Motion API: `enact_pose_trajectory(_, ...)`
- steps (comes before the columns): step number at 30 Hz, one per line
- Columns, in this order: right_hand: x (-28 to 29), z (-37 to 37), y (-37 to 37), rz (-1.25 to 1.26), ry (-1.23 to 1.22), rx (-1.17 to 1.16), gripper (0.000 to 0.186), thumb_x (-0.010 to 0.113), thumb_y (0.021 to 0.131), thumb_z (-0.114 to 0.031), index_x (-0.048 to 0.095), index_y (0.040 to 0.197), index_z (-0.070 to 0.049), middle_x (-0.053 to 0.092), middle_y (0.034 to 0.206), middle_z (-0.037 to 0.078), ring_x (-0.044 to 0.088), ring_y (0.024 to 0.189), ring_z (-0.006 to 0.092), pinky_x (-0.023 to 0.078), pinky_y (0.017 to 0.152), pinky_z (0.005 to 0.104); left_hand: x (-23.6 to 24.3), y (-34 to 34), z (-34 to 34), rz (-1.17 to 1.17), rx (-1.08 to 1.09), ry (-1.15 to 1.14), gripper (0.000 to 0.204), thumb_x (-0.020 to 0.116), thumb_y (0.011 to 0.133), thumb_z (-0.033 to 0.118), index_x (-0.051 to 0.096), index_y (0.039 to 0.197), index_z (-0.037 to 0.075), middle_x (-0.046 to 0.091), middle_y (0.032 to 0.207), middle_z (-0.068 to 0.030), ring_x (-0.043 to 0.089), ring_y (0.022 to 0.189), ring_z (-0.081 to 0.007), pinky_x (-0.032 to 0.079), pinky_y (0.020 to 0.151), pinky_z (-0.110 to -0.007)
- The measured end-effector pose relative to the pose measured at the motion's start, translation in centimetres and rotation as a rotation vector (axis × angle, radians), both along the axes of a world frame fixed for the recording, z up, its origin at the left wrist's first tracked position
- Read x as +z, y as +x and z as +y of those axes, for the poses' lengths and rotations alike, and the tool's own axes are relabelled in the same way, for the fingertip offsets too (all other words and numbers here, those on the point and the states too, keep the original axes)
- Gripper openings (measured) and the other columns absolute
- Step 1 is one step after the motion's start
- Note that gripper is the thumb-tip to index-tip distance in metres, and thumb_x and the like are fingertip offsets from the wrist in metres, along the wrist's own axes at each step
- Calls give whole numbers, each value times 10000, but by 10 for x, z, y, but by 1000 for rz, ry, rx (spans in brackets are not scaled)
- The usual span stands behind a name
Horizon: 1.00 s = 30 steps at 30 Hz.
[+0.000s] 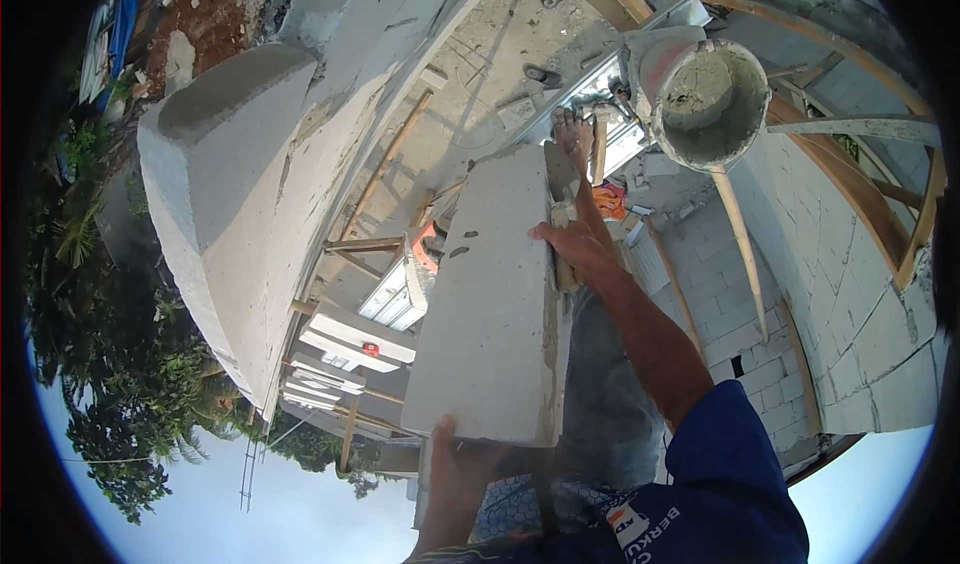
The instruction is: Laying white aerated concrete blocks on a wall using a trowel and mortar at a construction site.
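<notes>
A long pale grey concrete block (490, 304) lies lengthwise in front of my body, with small chips in its upper face. My left hand (458, 469) grips its near end, thumb on the upper face and fingers hidden underneath. Along the block's right side, my right hand (580, 249) is closed, its thumb over the edge. Something mortar-crusted shows beneath that hand, with a grey rounded piece (561, 172) just beyond it; whether they are one tool I cannot tell. My bare foot (573, 134) stands past the block's far end.
At the far right, a bucket (664, 62) holds grey mortar (702, 92). A wooden pole (742, 249) slants below it. A block wall (250, 154) runs along the left, high above ground. Timber framing (850, 179) stands at right, and metal scaffold planks (400, 294) lie below.
</notes>
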State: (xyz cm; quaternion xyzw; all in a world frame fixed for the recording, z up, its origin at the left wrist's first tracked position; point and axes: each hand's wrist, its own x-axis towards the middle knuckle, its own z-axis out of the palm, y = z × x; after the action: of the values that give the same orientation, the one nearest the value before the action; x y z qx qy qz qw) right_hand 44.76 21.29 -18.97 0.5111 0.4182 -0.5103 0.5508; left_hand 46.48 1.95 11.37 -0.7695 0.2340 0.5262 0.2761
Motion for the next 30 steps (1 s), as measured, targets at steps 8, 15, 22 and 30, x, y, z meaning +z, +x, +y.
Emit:
enact_pose_trajectory(8,3,4,-2,20,61,95,698,726,734,-369,552,1169,149,626,1048,195,622,882,273,491,755,390,44,19,-27,552,-2149,-382,1114,697,786,602,35,1496,56,155,1494,-306,156,1417,-464,163,1114,-649)
enact_pose_trajectory(15,11,2,-26,64,46,-184,976,738,736,-114,123,1493,-113,479,1256,204,575,1084,309,544,871,431,-35,9,-32,1045,-2496,-591,936,666,808,608,248,1414,31,363,1381,-304,363,1316,-453,278,1053,-642)
enact_pose_trajectory(22,6,9,-24,31,36,-172,937,727,758,-106,129,1476,-166,420,1312,196,550,1129,313,538,890,444,-44,-28,-25,1246,-2513,-572,787,747,779,493,395,1250,-31,544,1160,-231,578,1040,-386,407,912,-537)
enact_pose_trajectory(30,28,19,-18,247,54,-99,1002,714,834,-226,3,1535,-145,310,1446,193,506,1189,320,533,883,423,-46,-39,-19,1444,-2408,-485,851,860,642,488,427,1184,-5,547,1114,-211,595,992,-373,472,828,-513)
